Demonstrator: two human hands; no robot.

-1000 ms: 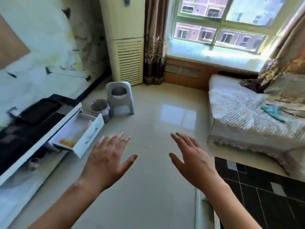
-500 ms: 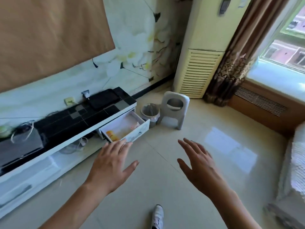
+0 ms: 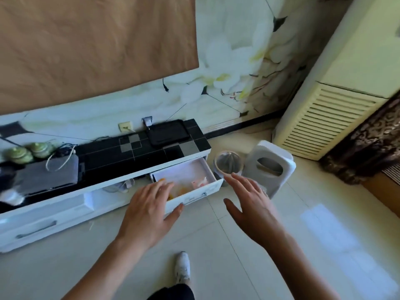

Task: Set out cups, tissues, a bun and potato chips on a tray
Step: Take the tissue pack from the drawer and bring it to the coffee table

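**White drawer pulled out, both hands spread above it**

Head view: bare fingers first. The left hand (image 3: 149,215) is held flat, palm down, fingers straight and a little fanned, thumb stuck out to the right. It grips nothing. Its fingertips hang over the near corner of the open drawer (image 3: 194,192); whether they brush the drawer's front edge I cannot tell. The right hand (image 3: 252,204) is likewise spread, fingers loose and straight, thumb pointing left, holding nothing, poised in the air just right of the drawer's corner and in front of the bin (image 3: 228,164). Both forearms reach forward from the bottom of the picture, angled toward each other, wrists level.

Inside the drawer lie blurred orange and pink packets (image 3: 198,182); what they are I cannot say. A black tray (image 3: 167,132) sits on the dark tiled top of the low cabinet (image 3: 121,154), well behind the hands, against the wall. A white plastic stool (image 3: 270,165) stands just beside the bin. One white shoe (image 3: 183,267) shows on the pale floor tiles between the arms.
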